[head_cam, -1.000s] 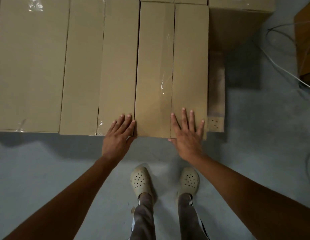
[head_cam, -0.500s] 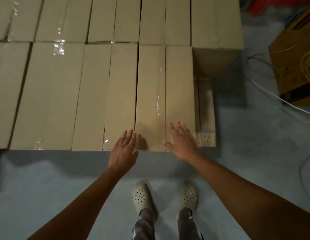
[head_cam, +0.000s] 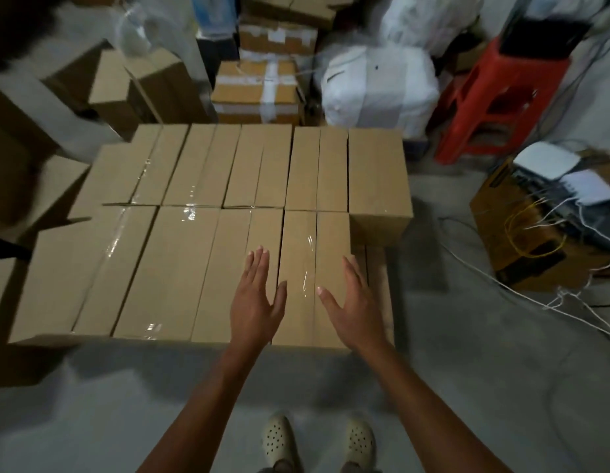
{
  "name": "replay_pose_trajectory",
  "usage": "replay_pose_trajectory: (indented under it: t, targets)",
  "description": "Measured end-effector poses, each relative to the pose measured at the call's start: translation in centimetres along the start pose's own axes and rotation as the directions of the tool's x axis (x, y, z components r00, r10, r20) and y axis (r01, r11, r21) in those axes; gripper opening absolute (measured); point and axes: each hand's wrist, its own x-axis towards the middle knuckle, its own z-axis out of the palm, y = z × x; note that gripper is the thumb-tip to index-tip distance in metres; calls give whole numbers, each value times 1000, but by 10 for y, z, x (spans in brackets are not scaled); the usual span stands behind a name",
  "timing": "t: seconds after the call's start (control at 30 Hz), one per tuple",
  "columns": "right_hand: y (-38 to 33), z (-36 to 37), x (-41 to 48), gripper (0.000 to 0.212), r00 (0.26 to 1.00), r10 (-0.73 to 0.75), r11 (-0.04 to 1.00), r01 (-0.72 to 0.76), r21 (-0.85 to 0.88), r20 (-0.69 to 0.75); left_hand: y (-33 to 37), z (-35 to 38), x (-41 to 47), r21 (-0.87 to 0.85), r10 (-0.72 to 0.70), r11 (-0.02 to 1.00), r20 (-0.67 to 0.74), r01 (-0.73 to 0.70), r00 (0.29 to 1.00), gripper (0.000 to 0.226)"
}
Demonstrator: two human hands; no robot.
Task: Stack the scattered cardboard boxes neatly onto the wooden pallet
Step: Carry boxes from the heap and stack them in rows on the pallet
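Dim, tape [head_cam: 191, 213] glare, blurred and bowed edges.

Red plastic stool [head_cam: 494, 97], white wrapped bundle [head_cam: 378, 87], loose white cables [head_cam: 563, 297], grey concrete floor [head_cam: 92, 421]

Two bare forearms run up to the left hand [head_cam: 254, 303] and right hand [head_cam: 357, 303], nails short and pale. At six o'clock sit a cream left clog [head_cam: 278, 438] and right clog [head_cam: 360, 438], toes dotted with round holes, beneath grey trouser cuffs [head_cam: 279, 468].

boxes [head_cam: 181, 268] hide most of the pallet [head_cam: 378, 285]; loose cartons [head_cam: 109, 83] blurred
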Motion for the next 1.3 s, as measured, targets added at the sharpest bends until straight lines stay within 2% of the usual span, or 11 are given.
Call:
replay_pose_trajectory:
  t: [0.13, 0.3, 0.47, 0.57, 0.8, 0.97, 1.1, 1.3]
  targets:
    - [-47, -50, -48, 74, 995, -86, 994, 89, 61, -51, 46, -52, -27, -95, 33, 995, -79, -40, 996, 71]
    - [-76, -88, -103, 71, 968, -223, 967, 234, 96, -112, 80, -107, -80, -110, 66, 990, -182, -87, 981, 66]
    - [-88, -90, -130, 75, 929, -367, 924, 369, 100, -45, 84, -139, -128, -119, 44, 990, -259, -77, 965, 65]
    - [-99, -73, -135, 78, 903, -428, 900, 422, 105, 36, 65, -149, -156, -93, -51, 995, -297, 25, 954, 66]
    - [-131, 7, -165, 81, 782, -528, 842, 534, 80, 331, -4, -192, -232, -8, -215, 973, -385, 230, 897, 67]
    - [-172, 94, -191, 81, 696, -524, 827, 554, 97, 491, -72, -239, -288, -49, -395, 905, -461, 422, 795, 69]
    - [-218, 181, -213, 77, 648, -503, 827, 552, 103, 572, -141, -285, -330, -111, -532, 822, -499, 558, 684, 71]
    - [-289, 301, -245, 77, 558, -504, 810, 570, 137, 660, -240, -361, -376, -149, -612, 751, -523, 644, 593, 71]
